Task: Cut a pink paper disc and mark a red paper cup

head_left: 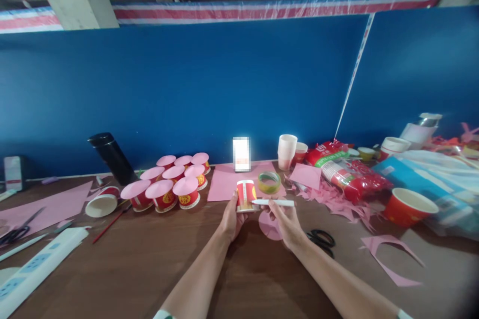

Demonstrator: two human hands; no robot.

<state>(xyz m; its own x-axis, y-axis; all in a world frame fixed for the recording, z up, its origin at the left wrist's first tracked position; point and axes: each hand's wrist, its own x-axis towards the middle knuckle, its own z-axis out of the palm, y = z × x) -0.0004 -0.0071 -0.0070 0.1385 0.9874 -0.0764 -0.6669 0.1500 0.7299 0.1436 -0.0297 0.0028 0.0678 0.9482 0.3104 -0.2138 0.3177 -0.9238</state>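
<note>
My left hand (232,220) is wrapped round a red and gold paper cup (246,194), held above the brown table. In my right hand (285,219) is a white pen (277,203), pointing left with its tip at the cup's side; whether it touches cannot be told. Beneath my right hand lies a round pink paper disc (269,225), partly covered by the fingers. A roll of greenish-yellow tape (269,182) rests just behind, on a pink paper sheet (222,184). Black-handled scissors (322,240) lie by my right wrist, partly hidden.
Several red cups topped with pink discs (187,187) stand left of centre, near a black bottle (112,159). Stacked white cups (287,150), a red plastic package (337,169), pink scraps (344,199) and a red cup (407,208) are rightward. A blue partition (224,79) closes the back.
</note>
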